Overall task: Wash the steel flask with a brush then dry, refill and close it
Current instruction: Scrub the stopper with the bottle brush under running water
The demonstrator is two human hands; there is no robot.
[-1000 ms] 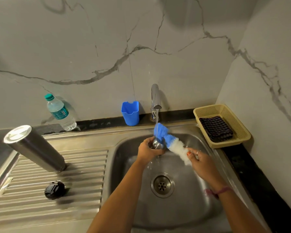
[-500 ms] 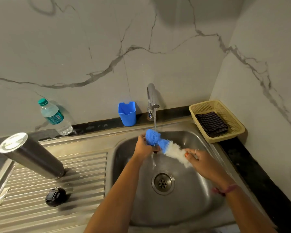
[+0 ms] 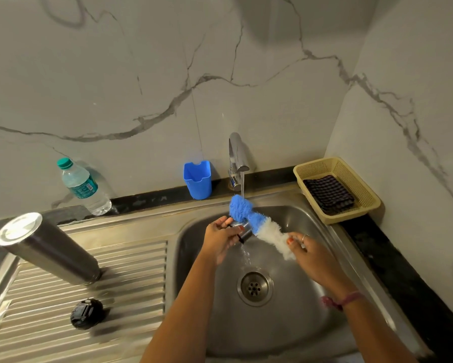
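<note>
The steel flask [image 3: 49, 250] stands upside down, leaning, on the ribbed drainboard at the left. Its black cap [image 3: 86, 313] lies in front of it. Over the sink, my left hand [image 3: 220, 239] grips a small steel part with a black ring [image 3: 243, 230] under the running tap [image 3: 235, 158]. My right hand [image 3: 311, 255] holds the bottle brush [image 3: 249, 213] at its white end. The brush's blue head lies against the steel part in the water stream.
A steel sink [image 3: 285, 323] with a drain sits below the hands. A plastic water bottle [image 3: 85, 188] and a blue cup [image 3: 197, 179] stand at the back wall. A yellow basket [image 3: 361, 184] holds a dark checked cloth [image 3: 328, 195] at the right.
The brush's blue head has shifted slightly up and back over the steel part, under the stream. Both hands keep their holds. The flask and cap have not moved.
</note>
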